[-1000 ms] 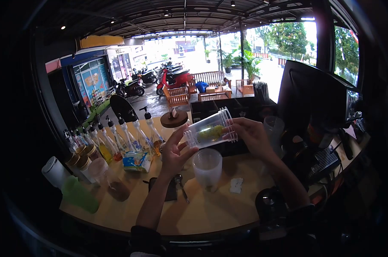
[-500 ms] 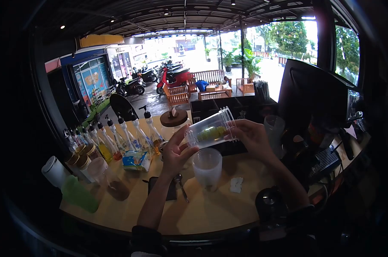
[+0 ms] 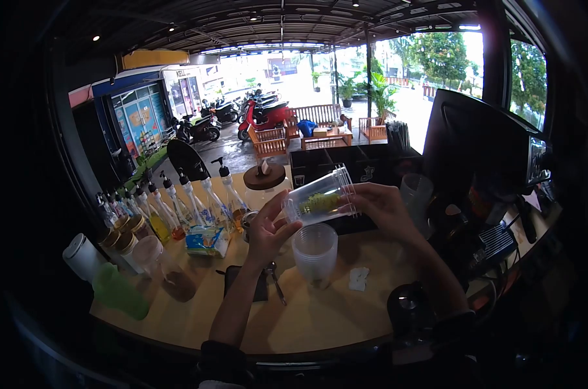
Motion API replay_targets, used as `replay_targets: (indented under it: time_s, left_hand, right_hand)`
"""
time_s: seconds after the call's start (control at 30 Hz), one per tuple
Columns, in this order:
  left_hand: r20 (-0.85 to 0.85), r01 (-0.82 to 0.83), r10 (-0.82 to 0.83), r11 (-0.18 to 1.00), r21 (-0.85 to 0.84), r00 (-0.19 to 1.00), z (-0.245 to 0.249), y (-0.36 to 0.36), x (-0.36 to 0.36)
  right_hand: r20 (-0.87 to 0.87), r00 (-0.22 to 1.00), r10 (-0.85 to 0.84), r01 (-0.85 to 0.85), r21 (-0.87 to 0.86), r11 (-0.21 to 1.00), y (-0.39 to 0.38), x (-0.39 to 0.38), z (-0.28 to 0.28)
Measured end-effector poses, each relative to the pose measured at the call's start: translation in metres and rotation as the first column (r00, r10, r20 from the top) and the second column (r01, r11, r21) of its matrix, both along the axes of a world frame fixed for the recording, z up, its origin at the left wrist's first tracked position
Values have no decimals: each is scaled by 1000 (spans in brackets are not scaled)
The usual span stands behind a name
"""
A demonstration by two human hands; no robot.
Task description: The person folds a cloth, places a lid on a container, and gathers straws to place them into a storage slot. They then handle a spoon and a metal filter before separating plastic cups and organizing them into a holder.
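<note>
Tilted on its side above the counter is a short nest of clear plastic cups (image 3: pixel 313 200) with a yellow-green print. My left hand (image 3: pixel 266 232) grips the base end, its fingers and thumb around it. At the rim end, my right hand (image 3: pixel 386 211) has its fingers closed on the cups. Right below them a taller stack of clear cups (image 3: pixel 314 256) stands upright on the wooden counter (image 3: pixel 333 324). A metal spoon (image 3: pixel 277 288) lies on the counter near my left forearm, beside a dark flat pouch (image 3: pixel 242 283).
Pump bottles (image 3: pixel 229 188) line the left back, with a tissue pack (image 3: pixel 206 241) in front. A green cup (image 3: pixel 119 292) and a clear canister (image 3: pixel 167 272) are at left. Crumpled white paper (image 3: pixel 359 279) lies right of the stack. A dark monitor (image 3: pixel 482 142) stands at right.
The held cups have turned slightly, so the print shows a little differently. Both hands keep nearly the same position, and the view has shifted very slightly.
</note>
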State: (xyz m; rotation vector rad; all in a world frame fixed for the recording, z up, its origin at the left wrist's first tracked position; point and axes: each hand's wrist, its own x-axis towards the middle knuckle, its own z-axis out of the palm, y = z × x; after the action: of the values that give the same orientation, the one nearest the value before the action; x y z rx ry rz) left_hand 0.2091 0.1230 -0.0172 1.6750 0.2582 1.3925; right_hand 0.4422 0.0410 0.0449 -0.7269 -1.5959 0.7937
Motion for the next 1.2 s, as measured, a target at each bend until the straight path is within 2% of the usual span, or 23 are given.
replay_targets:
  time_s: [0.27,0.43,0.67,0.73,0.77,0.83,0.93,1.0,1.1,1.17,1.2]
  left_hand:
    - [10,14,-13,999,-41,1000,-4,1,-1]
    - [23,26,-25,999,-43,999,-6,2,-1]
    - [-50,-44,44,999,1,998,0,0,-3]
    - [-73,-48,49,999,13,996,0,-1,-1]
    - [-21,-64,65,997,29,998,0,-1,2]
    - [30,-82,80,996,46,996,-2,4,4]
    - [57,6,-4,1000,-20,998,-3,16,8]
    - [142,-23,25,1000,-16,990,1,10,16]
    - [133,-92,100,994,-64,986,10,1,22]
    - [140,-92,93,996,-13,986,15,10,24]
    - [147,-93,87,995,36,985,18,16,24]
  right_hand:
    - [59,998,-8,10,-28,1000,-1,2,2]
    - [67,997,-28,28,14,1000,1,3,-4]
    - [116,993,-37,35,19,999,1,3,-8]
    - [82,997,11,-11,-5,1000,5,6,-9]
    - [82,997,13,-12,-5,1000,6,6,-10]
    - [-30,997,74,-74,6,997,9,6,-11]
    - [-106,991,76,-80,-30,996,12,0,-16]
    - [-118,990,80,-83,-20,996,15,-2,-21]
    - [-146,986,84,-86,-13,996,21,-6,-28]
    - [-161,983,83,-87,-14,996,23,-4,-28]
    - [-63,998,-25,24,-18,1000,24,-1,-25]
